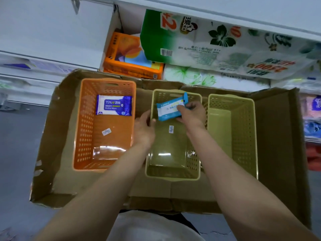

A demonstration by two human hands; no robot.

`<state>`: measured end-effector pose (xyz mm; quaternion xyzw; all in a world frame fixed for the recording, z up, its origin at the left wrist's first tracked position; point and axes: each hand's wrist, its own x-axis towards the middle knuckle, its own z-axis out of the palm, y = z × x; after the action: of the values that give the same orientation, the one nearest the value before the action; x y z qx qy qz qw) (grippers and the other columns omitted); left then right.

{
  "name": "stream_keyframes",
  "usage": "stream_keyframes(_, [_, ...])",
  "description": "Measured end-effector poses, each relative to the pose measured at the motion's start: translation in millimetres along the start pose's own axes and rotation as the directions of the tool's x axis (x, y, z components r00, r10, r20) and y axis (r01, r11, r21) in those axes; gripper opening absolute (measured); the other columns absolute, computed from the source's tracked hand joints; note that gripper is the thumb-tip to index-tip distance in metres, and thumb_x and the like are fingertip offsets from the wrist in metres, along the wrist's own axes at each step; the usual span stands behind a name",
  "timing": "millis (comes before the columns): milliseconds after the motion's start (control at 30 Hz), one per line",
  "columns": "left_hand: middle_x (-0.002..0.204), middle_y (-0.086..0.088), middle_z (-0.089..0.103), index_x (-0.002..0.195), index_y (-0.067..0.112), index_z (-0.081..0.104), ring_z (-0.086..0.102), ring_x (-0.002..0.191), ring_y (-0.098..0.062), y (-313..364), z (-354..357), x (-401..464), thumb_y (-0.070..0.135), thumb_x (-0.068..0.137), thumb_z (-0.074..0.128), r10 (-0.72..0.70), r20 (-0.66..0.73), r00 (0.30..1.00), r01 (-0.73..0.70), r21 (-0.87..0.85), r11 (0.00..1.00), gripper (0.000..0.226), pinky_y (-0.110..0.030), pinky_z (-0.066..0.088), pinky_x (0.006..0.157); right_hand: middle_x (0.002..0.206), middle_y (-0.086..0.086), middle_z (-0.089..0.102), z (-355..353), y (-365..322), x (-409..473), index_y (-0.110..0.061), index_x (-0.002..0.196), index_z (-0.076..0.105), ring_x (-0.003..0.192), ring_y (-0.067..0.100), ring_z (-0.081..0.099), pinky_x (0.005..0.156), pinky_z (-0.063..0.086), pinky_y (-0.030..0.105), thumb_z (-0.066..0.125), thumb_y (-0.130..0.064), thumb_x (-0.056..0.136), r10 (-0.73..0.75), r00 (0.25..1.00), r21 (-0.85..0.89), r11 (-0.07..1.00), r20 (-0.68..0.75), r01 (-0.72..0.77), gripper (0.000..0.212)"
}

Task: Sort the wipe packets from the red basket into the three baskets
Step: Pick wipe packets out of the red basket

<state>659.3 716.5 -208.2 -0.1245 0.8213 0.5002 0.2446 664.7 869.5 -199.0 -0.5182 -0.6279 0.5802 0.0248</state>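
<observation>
Three baskets stand in a row on flattened cardboard. The orange basket (86, 129) at the left holds one dark blue alcohol wipe packet (113, 105). My right hand (192, 113) grips a light blue and white wipe packet (169, 108) over the far end of the middle yellow-green basket (173, 150), which has only a sticker on its floor. My left hand (144, 126) hovers at that basket's left rim, fingers loosely curled, its thumb close to the packet's left corner. The right yellow-green basket (243, 136) holds nothing. The red basket is out of view.
The cardboard sheet (278, 153) has raised flaps at both sides. Behind it, shelves carry an orange tissue pack (128, 61) and large green and white paper roll packs (199, 46). More packets sit on shelves at the right edge.
</observation>
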Motion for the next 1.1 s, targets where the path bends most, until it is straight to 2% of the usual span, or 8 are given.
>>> stream_keyframes(100, [0.118, 0.001, 0.065, 0.129, 0.025, 0.061, 0.06, 0.111, -0.017, -4.0, -12.3, 0.5, 0.021, 0.095, 0.063, -0.076, 0.061, 0.995, 0.082, -0.096, 0.992, 0.034, -0.039, 0.051, 0.097, 0.091, 0.001, 0.067, 5.2, 22.9, 9.8, -0.019, 0.076, 0.055, 0.083, 0.022, 0.069, 0.073, 0.061, 0.043, 0.08, -0.02, 0.078, -0.023, 0.999, -0.24, 0.971, -0.049, 0.011, 0.025])
stream_keyframes(200, [0.118, -0.001, 0.065, 0.131, 0.024, 0.06, 0.059, 0.111, -0.017, -6.4, -20.1, 0.5, 0.022, 0.092, 0.068, -0.078, 0.159, 0.984, 0.103, -0.154, 0.983, 0.039, -0.038, 0.052, 0.096, 0.094, 0.005, 0.069, 13.5, 46.9, 11.7, -0.015, 0.079, 0.056, 0.085, 0.022, 0.07, 0.078, 0.061, 0.042, 0.078, -0.018, 0.082, 0.077, 0.996, -0.125, 0.989, -0.054, -0.083, 0.022])
stream_keyframes(267, [0.113, -0.009, 0.066, 0.127, 0.027, 0.063, 0.062, 0.109, -0.022, -5.9, -19.3, 0.7, 0.016, 0.089, 0.071, -0.057, 0.171, 0.984, 0.092, -0.201, 0.975, 0.04, -0.038, 0.054, 0.094, 0.1, 0.007, 0.07, 17.3, 53.6, 13.4, -0.01, 0.092, 0.06, 0.092, 0.025, 0.07, 0.084, 0.059, 0.038, 0.077, -0.018, 0.084, 0.108, 0.993, -0.096, 0.989, -0.053, -0.113, 0.02])
stream_keyframes(333, [0.111, -0.016, 0.066, 0.123, 0.028, 0.065, 0.063, 0.107, -0.026, -5.1, -17.8, 2.6, 0.011, 0.088, 0.071, -0.07, 0.169, 0.983, 0.11, -0.245, 0.963, 0.04, -0.04, 0.055, 0.094, 0.115, 0.009, 0.066, 19.6, 53.5, 13.7, -0.008, 0.113, 0.056, 0.106, 0.026, 0.066, 0.089, 0.053, 0.033, 0.076, -0.018, 0.085, 0.067, 0.998, -0.3, 0.952, 0.004, -0.063, 0.035])
stream_keyframes(467, [0.111, -0.007, 0.067, 0.121, 0.033, 0.066, 0.064, 0.106, -0.021, -3.6, -14.7, 7.7, 0.011, 0.09, 0.069, -0.114, 0.147, 0.982, 0.154, -0.295, 0.943, 0.039, -0.039, 0.057, 0.089, 0.141, 0.013, 0.037, 21.0, 53.8, 9.3, -0.017, 0.142, 0.032, 0.121, 0.032, 0.053, 0.097, 0.05, 0.043, 0.076, -0.016, 0.082, -0.253, 0.964, -0.687, 0.686, 0.085, 0.241, 0.074])
stream_keyframes(600, [0.112, -0.006, 0.066, 0.12, 0.035, 0.065, 0.064, 0.105, -0.022, -3.5, -10.9, 9.1, 0.014, 0.09, 0.068, -0.145, 0.135, 0.98, 0.183, -0.333, 0.925, 0.037, -0.039, 0.058, 0.086, 0.153, 0.008, 0.028, 18.8, 59.4, 18.3, -0.031, 0.149, 0.032, 0.137, 0.031, 0.03, 0.11, 0.038, 0.046, 0.068, -0.019, 0.089, -0.378, 0.863, -0.826, 0.322, 0.335, 0.462, 0.072])
stream_keyframes(900, [0.119, -0.01, 0.063, 0.124, 0.032, 0.064, 0.063, 0.11, -0.023, -5.8, -14.6, 7.9, 0.011, 0.092, 0.065, -0.117, 0.181, 0.976, 0.178, -0.364, 0.914, 0.038, -0.047, 0.057, 0.09, 0.145, 0.013, 0.029, 24.0, 38.9, 49.4, -0.036, 0.153, 0.022, 0.131, 0.035, 0.041, 0.104, 0.044, 0.046, 0.073, -0.035, 0.085, -0.108, 0.9, -0.817, 0.384, 0.423, 0.43, 0.085])
stream_keyframes(1100, [0.121, -0.009, 0.061, 0.127, 0.028, 0.062, 0.063, 0.108, -0.022, -3.6, -18.8, 5.0, 0.01, 0.095, 0.061, -0.126, 0.191, 0.974, 0.193, -0.39, 0.9, 0.037, -0.034, 0.059, 0.078, 0.143, 0.01, 0.032, 27.3, 36.4, 53.6, -0.031, 0.147, 0.039, 0.134, 0.031, 0.033, 0.108, 0.04, 0.043, 0.074, -0.034, 0.084, -0.24, 0.856, -0.79, 0.332, 0.457, 0.515, 0.072])
